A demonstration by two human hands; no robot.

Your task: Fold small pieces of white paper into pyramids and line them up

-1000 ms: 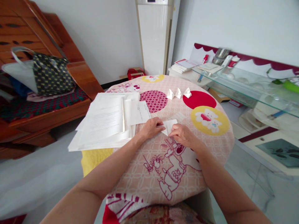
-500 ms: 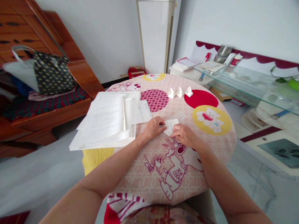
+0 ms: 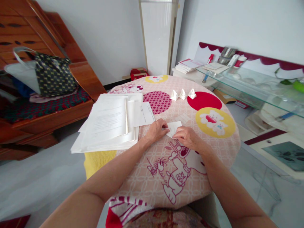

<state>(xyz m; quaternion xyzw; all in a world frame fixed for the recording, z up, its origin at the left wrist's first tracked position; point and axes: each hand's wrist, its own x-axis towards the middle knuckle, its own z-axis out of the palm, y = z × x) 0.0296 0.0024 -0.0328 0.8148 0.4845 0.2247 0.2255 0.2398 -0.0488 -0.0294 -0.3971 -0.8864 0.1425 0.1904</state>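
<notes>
A small piece of white paper (image 3: 174,126) lies on the cloth-covered table between my hands. My left hand (image 3: 157,129) is closed on its left edge, the fingers curled and pressed down. On the lower right edge, my right hand (image 3: 188,136) pinches the paper between thumb and fingers. Whatever creases it has are partly hidden under my fingers. Beyond my hands, three small folded white paper shapes (image 3: 182,94) stand in a row. A stack of white paper sheets (image 3: 108,118), some printed, is to the left of my left hand.
A patterned pink tablecloth (image 3: 142,180) covers the round table. To the right stands a glass shelf (image 3: 256,91) with several items on it. On the left, a wooden bench (image 3: 80,85) holds a dark patterned bag (image 3: 54,74). A white cabinet-like unit (image 3: 158,38) is at the back.
My right hand's fingers have shifted very slightly left along the paper's edge and lie flatter. The left hand, the stack and the folded shapes look the same.
</notes>
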